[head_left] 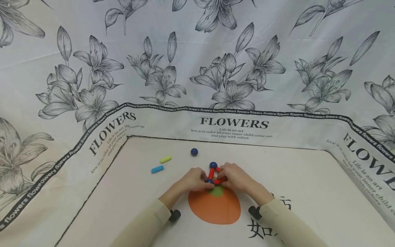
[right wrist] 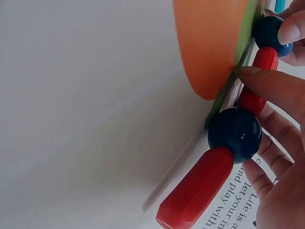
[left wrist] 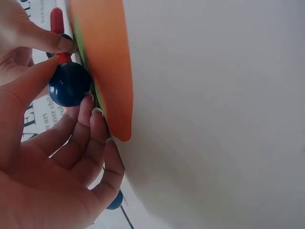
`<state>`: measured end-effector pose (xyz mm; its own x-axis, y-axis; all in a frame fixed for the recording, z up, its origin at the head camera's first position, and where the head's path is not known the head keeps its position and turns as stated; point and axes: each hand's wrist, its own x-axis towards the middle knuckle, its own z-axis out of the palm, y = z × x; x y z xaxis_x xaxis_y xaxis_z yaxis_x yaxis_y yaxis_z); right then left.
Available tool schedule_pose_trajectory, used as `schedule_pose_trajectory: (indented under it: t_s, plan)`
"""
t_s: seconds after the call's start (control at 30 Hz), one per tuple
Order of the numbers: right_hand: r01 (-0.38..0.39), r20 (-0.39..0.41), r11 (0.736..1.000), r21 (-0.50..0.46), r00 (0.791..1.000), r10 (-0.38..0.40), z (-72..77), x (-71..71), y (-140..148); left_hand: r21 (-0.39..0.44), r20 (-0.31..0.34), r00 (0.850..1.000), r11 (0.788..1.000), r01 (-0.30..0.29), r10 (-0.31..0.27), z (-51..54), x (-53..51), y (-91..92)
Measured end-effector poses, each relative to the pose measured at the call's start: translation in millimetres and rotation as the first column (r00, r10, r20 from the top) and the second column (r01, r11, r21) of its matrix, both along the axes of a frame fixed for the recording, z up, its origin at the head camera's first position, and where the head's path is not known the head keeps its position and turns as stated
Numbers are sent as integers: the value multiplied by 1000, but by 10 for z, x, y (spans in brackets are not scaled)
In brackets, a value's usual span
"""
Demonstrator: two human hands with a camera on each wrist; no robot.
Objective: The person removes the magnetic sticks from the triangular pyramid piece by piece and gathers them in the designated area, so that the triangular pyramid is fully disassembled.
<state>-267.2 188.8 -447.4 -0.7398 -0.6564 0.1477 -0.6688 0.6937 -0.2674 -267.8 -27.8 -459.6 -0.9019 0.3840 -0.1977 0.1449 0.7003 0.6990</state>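
Note:
Several red rods and blue balls stand joined in a small frame above a printed orange fruit shape. My left hand (head_left: 195, 179) pinches a blue ball (left wrist: 70, 84) at the frame's near left corner between thumb and fingers. Opposite it, my right hand (head_left: 236, 177) grips a red rod (head_left: 220, 180) joined to that ball. Another red rod (head_left: 211, 174) runs back to a blue ball (head_left: 213, 165) at the far corner. In the right wrist view, a blue ball (right wrist: 235, 135) beside my right fingers bears a red rod (right wrist: 196, 188) sticking outward. My right fingers partly hide the frame.
A loose blue ball (head_left: 194, 151) lies behind the hands. To the left are a yellow-green rod (head_left: 165, 159) and a blue rod (head_left: 157, 169). The orange fruit print (head_left: 214, 207) lies on the pale cloth (head_left: 123, 206); a flower-printed curtain (head_left: 166, 79) rises behind and at the sides.

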Motion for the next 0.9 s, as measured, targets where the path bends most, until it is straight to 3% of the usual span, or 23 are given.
schedule_pose_trajectory:
  t_s: [0.4, 0.77, 0.9]
  plan:
    - [23, 48, 999, 39, 999, -25, 31, -12, 89, -16, 58, 998, 1000, -7, 8, 59, -63, -228]
    - [15, 37, 998, 61, 999, -17, -14, -11, 116, -13, 11, 999, 999, 35, -35, 38, -158, -467]
    - [9, 71, 998, 58, 997, -13, 14, 18, 112, 0, 3, 998, 998, 69, -69, 25, -175, -500]
